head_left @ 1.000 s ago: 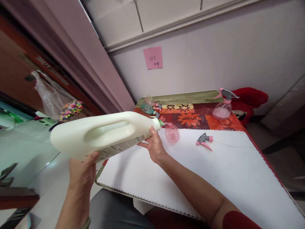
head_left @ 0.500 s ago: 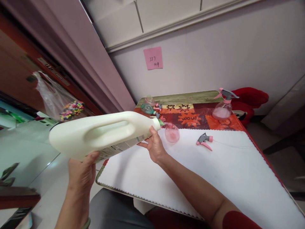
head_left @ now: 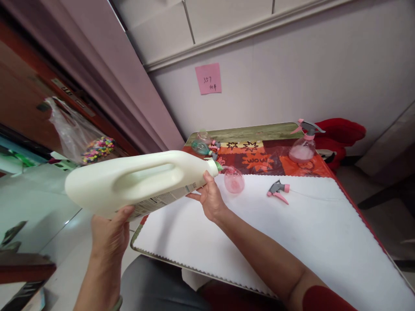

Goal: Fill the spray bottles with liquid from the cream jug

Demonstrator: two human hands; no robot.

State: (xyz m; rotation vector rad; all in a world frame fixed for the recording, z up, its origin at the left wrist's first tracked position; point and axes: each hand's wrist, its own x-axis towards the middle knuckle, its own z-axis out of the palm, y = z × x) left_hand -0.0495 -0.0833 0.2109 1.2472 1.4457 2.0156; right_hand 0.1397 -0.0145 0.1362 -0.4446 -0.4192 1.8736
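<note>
A big white jug (head_left: 136, 181) with a moulded handle lies almost level in the air, its mouth pointing right. My left hand (head_left: 108, 237) grips its base from below. My right hand (head_left: 210, 198) is wrapped under its neck. The jug's mouth sits at the opening of a small clear pink bottle (head_left: 234, 180) that stands uncapped on the white cloth (head_left: 292, 233). A grey and pink spray head (head_left: 279, 190) lies loose on the cloth to the right of that bottle.
A capped pink spray bottle (head_left: 303, 144) stands at the back right of the table. Small green and clear bottles (head_left: 202, 144) lie at the back left on an orange patterned mat (head_left: 259, 160). A plastic bag of coloured beads (head_left: 94, 149) hangs at left. A red cushion (head_left: 340, 131) sits beyond the table.
The jug's base has drifted slightly left and up with my left hand. Everything else is as before.
</note>
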